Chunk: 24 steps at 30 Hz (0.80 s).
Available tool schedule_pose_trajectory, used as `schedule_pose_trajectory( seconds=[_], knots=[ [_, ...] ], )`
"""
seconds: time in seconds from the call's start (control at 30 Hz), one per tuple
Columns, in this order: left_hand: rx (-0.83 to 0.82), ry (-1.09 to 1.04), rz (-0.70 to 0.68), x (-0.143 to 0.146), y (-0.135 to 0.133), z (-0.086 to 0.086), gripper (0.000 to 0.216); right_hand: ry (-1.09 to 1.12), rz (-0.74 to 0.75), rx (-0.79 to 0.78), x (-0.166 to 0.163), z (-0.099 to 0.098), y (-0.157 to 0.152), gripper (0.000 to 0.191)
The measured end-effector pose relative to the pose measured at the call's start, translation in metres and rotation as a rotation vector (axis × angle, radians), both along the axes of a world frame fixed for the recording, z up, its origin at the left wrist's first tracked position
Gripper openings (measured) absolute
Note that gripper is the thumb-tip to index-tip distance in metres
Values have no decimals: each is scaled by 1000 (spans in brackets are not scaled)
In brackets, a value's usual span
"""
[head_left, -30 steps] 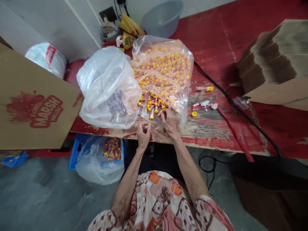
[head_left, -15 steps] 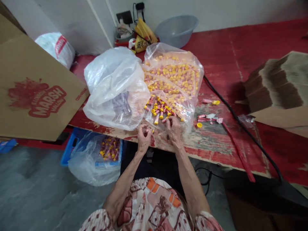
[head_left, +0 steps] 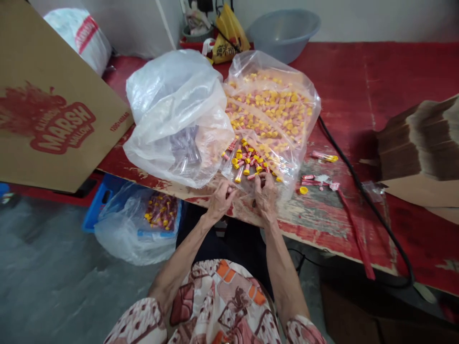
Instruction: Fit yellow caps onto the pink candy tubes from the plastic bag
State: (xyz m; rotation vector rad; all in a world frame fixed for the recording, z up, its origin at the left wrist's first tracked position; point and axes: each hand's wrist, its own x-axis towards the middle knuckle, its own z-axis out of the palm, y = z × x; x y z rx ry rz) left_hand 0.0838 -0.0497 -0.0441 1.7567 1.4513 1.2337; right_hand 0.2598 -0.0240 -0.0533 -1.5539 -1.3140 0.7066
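Our red table (head_left: pixel 412 71) runs past the right edge; a carton (head_left: pixel 60 86) is cut off at left. A clear bag (head_left: pixel 251 61) blurs what it holds. Our left hand (head_left: pixel 220 199) curls its fingers inward, hiding any contents; our right hand (head_left: pixel 266 195) bends its fingertips beside tubes (head_left: pixel 246 168) heaped at the bag's mouth, and we cannot tell whether they grip one.

Clear tubes (head_left: pixel 247 168), pink contents, yellow caps: loose heap, mixed angles, at mouth of clear plastic bag (head_left: pixel 247 61); many more inside, bag lying flat.
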Motion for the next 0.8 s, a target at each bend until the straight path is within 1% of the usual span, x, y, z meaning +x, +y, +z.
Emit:
schedule_pose_trajectory(
  seconds=[0.07, 0.13, 0.2, 0.3, 0.4, 0.47, 0.5, 0.53, 0.6, 0.67, 0.7, 0.73, 0.77, 0.8],
  knots=[
    [-132, -110, -39, -1, 7, 2, 20, 18, -18, -22, 0, 1, -1, 33],
    [-291, -301, -60, -3, 11, 8, 29, 56, -33, -44, 0, 2, -4, 37],
    [-410, -505, -70, -5, 11, 16, 39, 75, -52, -54, 0, 4, -9, 39],
    [-448, -691, -63, -5, 8, 27, 52, 22, -40, -48, -1, 7, -15, 38],
    [-427, -710, -35, -5, 7, 29, 54, -17, 3, -52, -1, 9, -18, 35],
    [-393, -632, -8, -5, 7, 26, 49, 0, 10, -64, -1, 8, -17, 33],
    [-363, -549, 3, -5, 7, 24, 44, 12, 11, -72, -1, 8, -16, 33],
    [-324, -430, 8, -6, 8, 21, 39, 22, 8, -80, -1, 7, -16, 33],
    [-239, -113, -5, -6, 11, 15, 28, 33, -1, -95, -1, 5, -15, 34],
    [-189, 191, -67, -7, 17, 12, 19, 39, -5, -102, -1, 4, -14, 36],
    [-185, 290, -110, -8, 20, 11, 17, 44, -6, -102, -1, 4, -14, 36],
    [-194, 336, -155, -9, 23, 12, 15, 48, -7, -100, -2, 4, -14, 36],
    [-214, 331, -198, -11, 26, 14, 14, 47, -9, -95, -2, 5, -15, 36],
    [-245, 278, -234, -13, 29, 17, 15, 43, -15, -88, -2, 6, -15, 36]
  ],
)
